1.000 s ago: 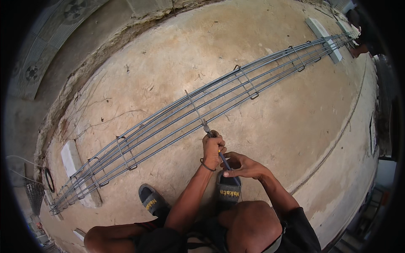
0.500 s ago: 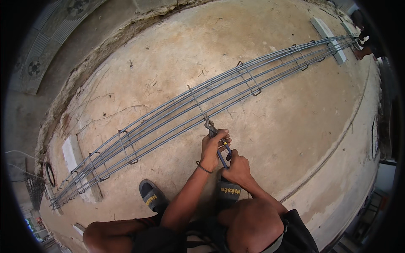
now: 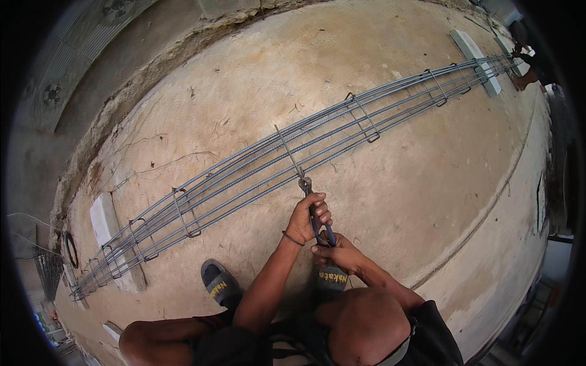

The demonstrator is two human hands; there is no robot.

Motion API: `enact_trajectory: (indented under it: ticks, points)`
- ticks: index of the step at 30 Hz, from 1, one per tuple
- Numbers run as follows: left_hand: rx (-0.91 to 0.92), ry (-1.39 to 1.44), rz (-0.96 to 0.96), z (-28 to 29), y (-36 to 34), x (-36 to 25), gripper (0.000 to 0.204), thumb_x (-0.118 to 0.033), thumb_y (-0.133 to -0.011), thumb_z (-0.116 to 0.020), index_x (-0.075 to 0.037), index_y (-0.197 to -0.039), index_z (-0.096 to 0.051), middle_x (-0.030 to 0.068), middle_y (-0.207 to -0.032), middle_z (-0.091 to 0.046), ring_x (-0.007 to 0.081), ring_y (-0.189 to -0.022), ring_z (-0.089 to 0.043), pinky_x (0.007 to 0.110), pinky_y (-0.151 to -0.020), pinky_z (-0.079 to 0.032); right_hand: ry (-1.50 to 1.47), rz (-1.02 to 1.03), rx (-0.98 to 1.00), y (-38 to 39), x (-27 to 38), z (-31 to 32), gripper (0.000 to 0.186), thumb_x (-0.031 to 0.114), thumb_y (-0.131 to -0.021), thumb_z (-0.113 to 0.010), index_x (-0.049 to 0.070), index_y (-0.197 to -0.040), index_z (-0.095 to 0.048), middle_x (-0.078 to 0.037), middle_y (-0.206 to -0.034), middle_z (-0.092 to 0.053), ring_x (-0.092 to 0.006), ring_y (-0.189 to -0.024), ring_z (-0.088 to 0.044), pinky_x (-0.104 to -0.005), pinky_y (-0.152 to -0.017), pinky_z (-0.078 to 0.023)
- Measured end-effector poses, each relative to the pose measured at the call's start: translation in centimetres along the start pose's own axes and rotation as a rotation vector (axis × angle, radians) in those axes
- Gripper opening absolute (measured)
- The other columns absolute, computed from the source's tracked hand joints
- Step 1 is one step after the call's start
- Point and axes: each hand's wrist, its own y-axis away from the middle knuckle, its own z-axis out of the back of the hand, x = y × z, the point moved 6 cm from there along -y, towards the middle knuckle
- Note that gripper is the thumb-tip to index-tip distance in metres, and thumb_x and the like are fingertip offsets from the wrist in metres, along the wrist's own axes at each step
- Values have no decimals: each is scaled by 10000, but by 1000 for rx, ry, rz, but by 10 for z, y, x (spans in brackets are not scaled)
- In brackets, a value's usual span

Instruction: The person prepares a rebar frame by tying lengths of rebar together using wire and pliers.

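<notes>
Concrete floor (image 3: 415, 195), tan and scuffed, with a long steel bar cage (image 3: 317, 119) lying across it, its ends over pale blocks (image 3: 104, 221).

Item: pliers (image 3: 306, 186), blue-handled, at the cage's near edge. Jaws met the near end of a thin rod (image 3: 286, 144) crossing the bars; whether they had bitten shut could not be told.

Hands: left hand (image 3: 303, 221) wrapped round the tool below its head; right hand (image 3: 340, 253) clamped at the handle ends, just beside the left.

Handling, as judged: pliers rigid, fairly light, hardly fragile, best taken low on the handles for leverage; bare metal perhaps slippery. Rod seemed stiff but bendable, best gripped near its tip. Cage looked heavy, springy along its length.

Also listed: another person (image 3: 534, 64), far right end.
</notes>
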Motion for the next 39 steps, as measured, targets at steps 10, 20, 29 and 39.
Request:
enact_trajectory:
  ticks: [10, 20, 29, 39]
  points:
    - [-437, -380, -466, 8, 5, 1, 279, -225, -866, -731, 9, -991, -645, 114, -869, -679, 222, -814, -681, 338, -783, -554, 890, 416, -631, -30, 2, 35, 218, 43, -786, -626, -6, -937, -476, -243, -787, -611, -458, -752, -626, -508, -659, -487]
    - [-645, -274, -561, 6, -22, 9, 196, -152, -873, -726, -30, -784, -601, 93, -675, -617, 192, -582, -607, 295, -586, -516, 1085, 670, -869, -30, 0, 50, 414, 134, -717, -775, 6, -963, -468, -203, -819, -603, -425, -711, -630, -494, -624, -514]
    - [-226, 67, -96, -14, -9, 14, 313, -259, -895, -652, -168, -669, -455, -1, -555, -446, 189, -533, -493, 359, -642, -451, 125, 230, -45, 6, 34, 25, 414, 248, -842, -785, 17, -1063, -522, -81, -854, -627, -229, -745, -631, -374, -758, -526]
    - [-590, -333, -323, -19, 2, 4, 266, -292, -863, -722, -45, -847, -622, 72, -669, -621, 190, -655, -651, 329, -661, -556, 1097, 267, -809, -6, -1, 29, 239, 209, -877, -640, -8, -900, -544, -166, -686, -643, -369, -608, -647, -470, -597, -509]
